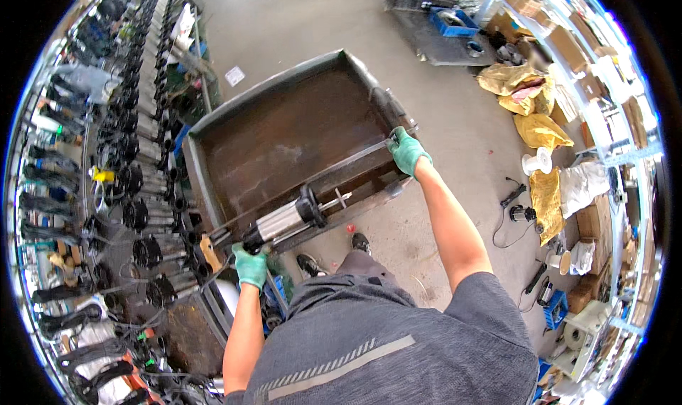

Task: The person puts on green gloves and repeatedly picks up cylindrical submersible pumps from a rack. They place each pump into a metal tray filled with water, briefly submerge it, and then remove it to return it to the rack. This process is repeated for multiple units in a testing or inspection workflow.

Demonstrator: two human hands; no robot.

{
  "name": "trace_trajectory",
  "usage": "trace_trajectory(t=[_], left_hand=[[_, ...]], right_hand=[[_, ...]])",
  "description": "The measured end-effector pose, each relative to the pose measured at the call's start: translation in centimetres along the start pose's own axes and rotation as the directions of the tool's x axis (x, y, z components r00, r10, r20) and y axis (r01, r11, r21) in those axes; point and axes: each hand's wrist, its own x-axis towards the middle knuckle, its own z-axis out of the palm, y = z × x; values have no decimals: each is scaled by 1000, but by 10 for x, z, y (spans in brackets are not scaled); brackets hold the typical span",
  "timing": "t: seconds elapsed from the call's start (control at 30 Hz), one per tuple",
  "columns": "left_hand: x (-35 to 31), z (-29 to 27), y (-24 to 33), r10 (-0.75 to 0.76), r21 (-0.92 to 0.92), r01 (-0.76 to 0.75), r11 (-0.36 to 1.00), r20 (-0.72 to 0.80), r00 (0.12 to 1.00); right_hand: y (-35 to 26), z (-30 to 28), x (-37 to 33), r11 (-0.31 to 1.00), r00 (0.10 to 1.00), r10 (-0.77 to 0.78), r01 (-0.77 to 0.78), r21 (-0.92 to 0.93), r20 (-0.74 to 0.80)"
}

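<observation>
In front of me stands a large, shallow metal cart tray with a brown, worn bottom and raised grey walls. A silver cylindrical pump with black ends lies slantwise along the tray's near side, its thin metal shaft pointing right. My left hand, in a green glove, is closed at the pump's lower-left black end; its fingertips are partly hidden. My right hand, also green-gloved, is closed around the tray's frame near the right corner, at the end of a metal bar.
Rows of silver and black pumps crowd the left side. To the right are yellow sacks, a white spool, a small black pump with a cord and loaded shelves. A blue crate sits at the far right.
</observation>
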Motion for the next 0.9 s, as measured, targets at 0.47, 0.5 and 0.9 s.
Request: trace_trajectory(t=[0.47,0.5,0.9], left_hand=[[10,0,7,-50,-57,51,997,28,998],[7,-2,19,-53,-44,54,998,18,998],[6,-6,19,-75,83,76,994,-19,997]], right_hand=[[-64,67,-85,635,843,119,-471,612,525],[-64,68,-85,632,838,134,-483,606,529],[-67,87,-87,529,825,180,-541,654,536]])
